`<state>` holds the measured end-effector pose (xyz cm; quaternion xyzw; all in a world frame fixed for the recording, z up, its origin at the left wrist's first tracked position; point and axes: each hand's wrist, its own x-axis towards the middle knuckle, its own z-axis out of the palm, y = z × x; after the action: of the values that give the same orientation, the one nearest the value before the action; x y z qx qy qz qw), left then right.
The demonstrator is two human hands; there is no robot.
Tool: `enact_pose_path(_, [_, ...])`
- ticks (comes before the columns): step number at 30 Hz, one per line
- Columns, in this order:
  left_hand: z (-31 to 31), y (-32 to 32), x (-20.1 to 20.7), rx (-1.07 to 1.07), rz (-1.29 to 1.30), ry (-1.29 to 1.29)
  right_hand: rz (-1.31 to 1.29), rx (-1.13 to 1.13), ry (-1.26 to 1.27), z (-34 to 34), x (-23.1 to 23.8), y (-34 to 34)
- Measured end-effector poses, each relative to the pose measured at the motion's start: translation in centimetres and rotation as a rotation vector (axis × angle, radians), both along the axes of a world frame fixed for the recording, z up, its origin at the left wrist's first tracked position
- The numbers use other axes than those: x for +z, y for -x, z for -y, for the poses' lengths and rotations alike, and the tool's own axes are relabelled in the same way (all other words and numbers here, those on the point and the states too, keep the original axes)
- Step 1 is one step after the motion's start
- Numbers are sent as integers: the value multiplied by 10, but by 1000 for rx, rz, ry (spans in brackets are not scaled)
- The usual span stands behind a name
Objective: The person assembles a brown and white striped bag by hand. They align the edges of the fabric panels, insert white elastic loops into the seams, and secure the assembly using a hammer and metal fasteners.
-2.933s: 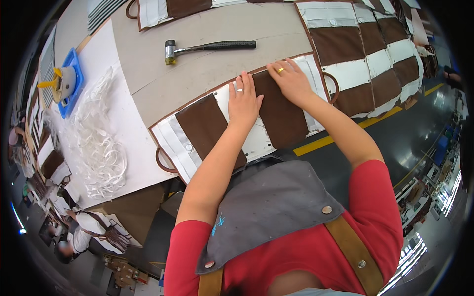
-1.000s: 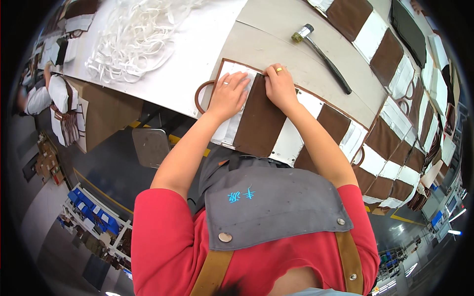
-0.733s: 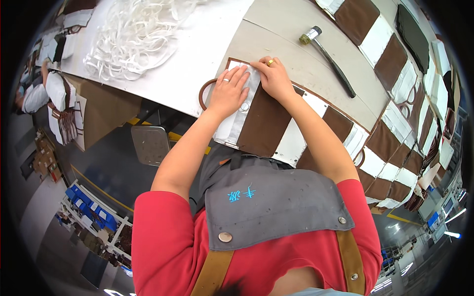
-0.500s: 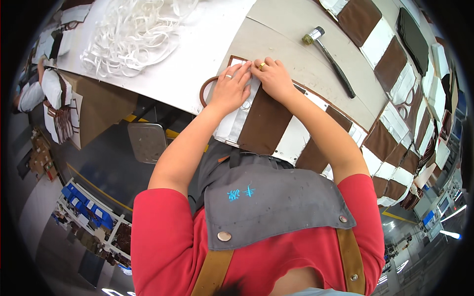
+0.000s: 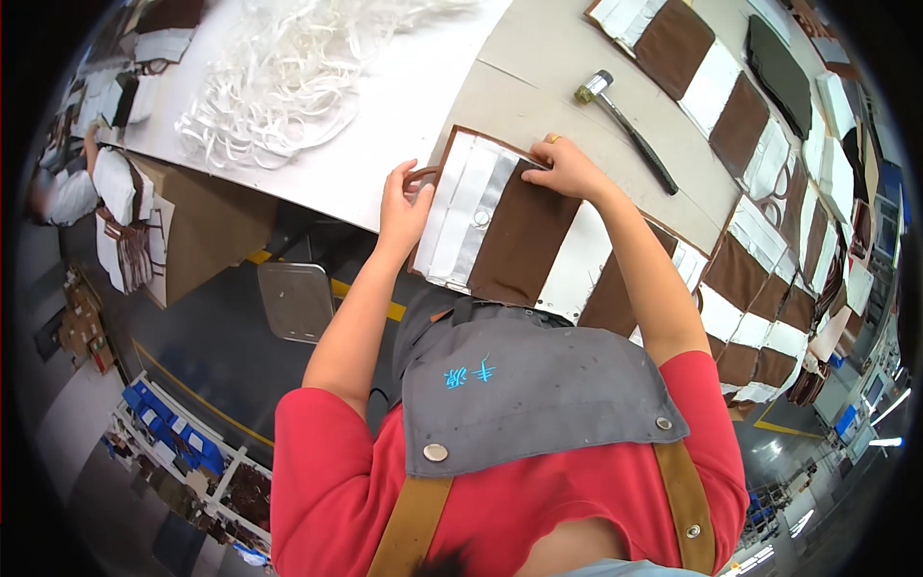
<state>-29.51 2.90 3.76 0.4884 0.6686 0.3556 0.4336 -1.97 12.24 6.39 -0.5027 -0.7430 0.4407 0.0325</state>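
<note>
A work table (image 5: 519, 101) is covered by white and grey surfaces. A brown-and-white striped panel (image 5: 524, 231) is laid at its near edge, directly before the apron (image 5: 538, 394). Loose white straps (image 5: 279, 96) are heaped to the left; a mallet (image 5: 635, 135) is placed beyond the panel, to the right. The right hand (image 5: 574, 171) is set at the far edge, thumb spread over brown material. The left hand (image 5: 402, 212) is parted around the handle loop (image 5: 420, 175); whether either hand is pinching cannot be told.
</note>
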Motion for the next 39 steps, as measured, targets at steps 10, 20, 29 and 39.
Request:
enact_pose_path(10, [-25,-16,136,-10,220,-442,-257,35,-44,17,139,-29])
enact_pose_path(20, [-75,32,261,374,-118,-1015,-1442,-901,-448,77,247,-24])
enact_pose_path(29, [-93,97,77,238,-168,-225,-1162,-1458,529,239,110,-61])
enact_pose_path(39, [-29,41,-2,-409,-727,-385,93,-884,-161,300,6,-101])
